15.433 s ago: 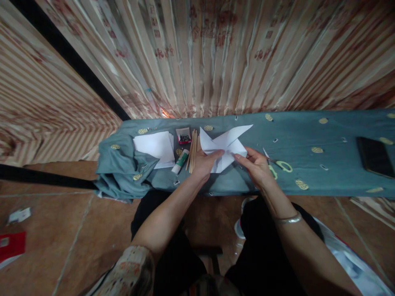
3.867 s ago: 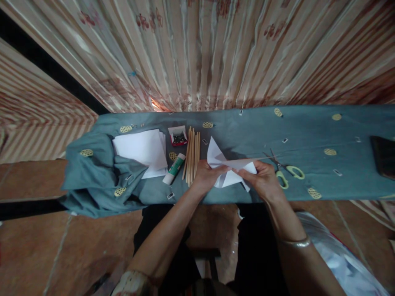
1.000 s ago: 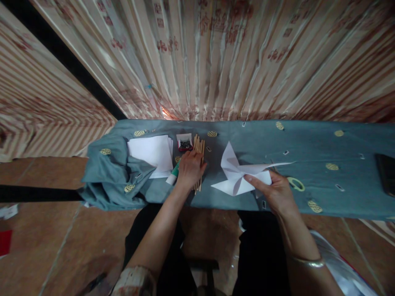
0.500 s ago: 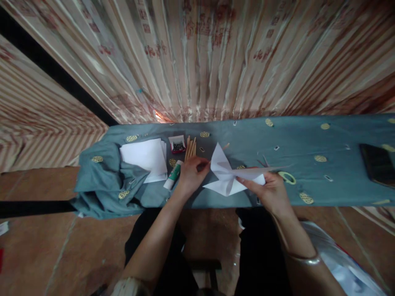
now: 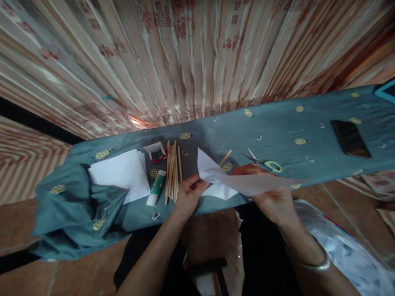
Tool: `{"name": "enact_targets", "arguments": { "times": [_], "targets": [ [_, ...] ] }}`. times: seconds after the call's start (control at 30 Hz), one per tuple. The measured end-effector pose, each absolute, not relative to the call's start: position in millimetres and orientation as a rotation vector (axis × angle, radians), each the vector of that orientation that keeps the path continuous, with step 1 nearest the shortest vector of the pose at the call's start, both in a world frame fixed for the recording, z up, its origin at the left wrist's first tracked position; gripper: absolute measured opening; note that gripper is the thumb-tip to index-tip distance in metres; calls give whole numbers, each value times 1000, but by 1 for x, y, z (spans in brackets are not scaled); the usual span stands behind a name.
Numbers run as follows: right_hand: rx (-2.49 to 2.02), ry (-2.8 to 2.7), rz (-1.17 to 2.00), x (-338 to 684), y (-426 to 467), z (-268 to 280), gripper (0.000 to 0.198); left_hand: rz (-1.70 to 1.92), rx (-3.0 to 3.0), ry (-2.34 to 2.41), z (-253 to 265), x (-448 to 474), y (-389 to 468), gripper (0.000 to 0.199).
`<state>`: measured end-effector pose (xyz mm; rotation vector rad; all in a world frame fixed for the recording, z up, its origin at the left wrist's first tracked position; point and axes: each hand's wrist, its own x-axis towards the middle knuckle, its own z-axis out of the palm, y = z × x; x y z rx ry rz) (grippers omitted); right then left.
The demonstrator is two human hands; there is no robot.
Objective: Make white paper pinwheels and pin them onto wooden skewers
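A folded sheet of white paper (image 5: 249, 184), with pointed flaps standing up, is held between my two hands above the front part of the table. My left hand (image 5: 189, 195) is closed, thumb and fingers pinching the paper's left side. From the right, my right hand (image 5: 271, 201) grips the paper; a long flap hides part of its fingers. Just beyond the paper lie scissors (image 5: 271, 166) with pale green handles and a single wooden stick (image 5: 225, 158). Left of my left hand are a bundle of wooden sticks (image 5: 173, 172) and a green-and-white glue stick (image 5: 156, 188).
A stack of white paper (image 5: 121, 172) lies at the left, with a small open box of dark pins or tacks (image 5: 156, 154) beside it. To the right are a black phone (image 5: 351, 139) and a blue-edged device (image 5: 385, 91). A plastic bag (image 5: 342, 242) is on the floor.
The view has turned, so the table's things sit farther left. My left hand has come onto the paper's left side, and the paper has been turned, its long flap now covering the right fingers.
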<state>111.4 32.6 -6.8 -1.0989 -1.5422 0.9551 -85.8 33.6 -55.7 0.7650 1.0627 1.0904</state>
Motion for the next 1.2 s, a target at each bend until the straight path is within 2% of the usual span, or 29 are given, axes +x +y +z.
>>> {"name": "enact_targets", "arguments": {
  "times": [0.37,0.6,0.87,1.2],
  "targets": [
    [-1112,-1703,729,114,30,3,15,983,620,943,-54,-80,31,36],
    [-1143,-1702,536,109,28,7,13,936,597,915,-48,-77,29,19],
    [-1003,-1807,464,103,25,17,17,916,695,974,-67,-78,26,32],
    [-1198,-1649,546,108,21,11,18,874,781,951,-54,-76,25,42]
  ]
}}
